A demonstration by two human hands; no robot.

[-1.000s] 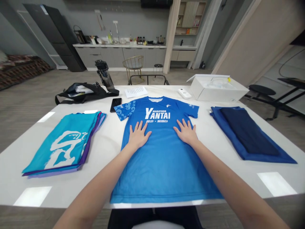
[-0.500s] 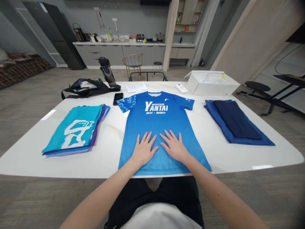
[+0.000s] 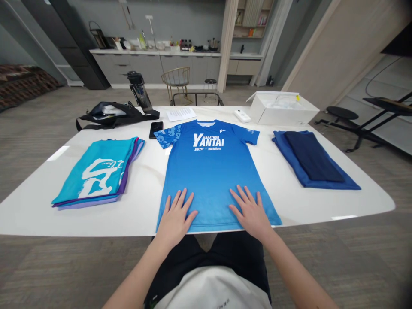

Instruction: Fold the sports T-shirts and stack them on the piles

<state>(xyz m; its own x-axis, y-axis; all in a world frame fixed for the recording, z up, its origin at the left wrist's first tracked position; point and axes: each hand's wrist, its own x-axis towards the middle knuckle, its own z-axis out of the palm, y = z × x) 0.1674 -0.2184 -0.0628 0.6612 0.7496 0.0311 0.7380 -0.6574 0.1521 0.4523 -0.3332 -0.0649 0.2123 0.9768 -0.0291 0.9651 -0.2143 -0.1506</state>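
A blue short-sleeved T-shirt [image 3: 209, 176] with white "Marathon Yantai" lettering lies spread flat, its collar toward the far side and its hem along the near table edge. My left hand [image 3: 176, 219] rests palm down on the shirt's lower left part, fingers spread. On the lower right part lies my right hand [image 3: 252, 212], also flat with its fingers apart. Neither hand grips anything. To the left is a stack of folded garments [image 3: 96, 171], turquoise on top with purple layers below. Folded dark blue garments [image 3: 313, 156] lie to the right.
On the white table [image 3: 28, 206], a black waist bag [image 3: 112, 115], a dark bottle [image 3: 140, 92], a phone [image 3: 156, 130] and a printed sheet [image 3: 181, 114] stand or lie at the back left. A small white device [image 3: 242, 116] and an open white box [image 3: 283, 109] sit back right.
Both hands have slid apart and nearer to the hem, the left one leftward, the right one rightward. The shirt stays flat. The whole view has shifted slightly.
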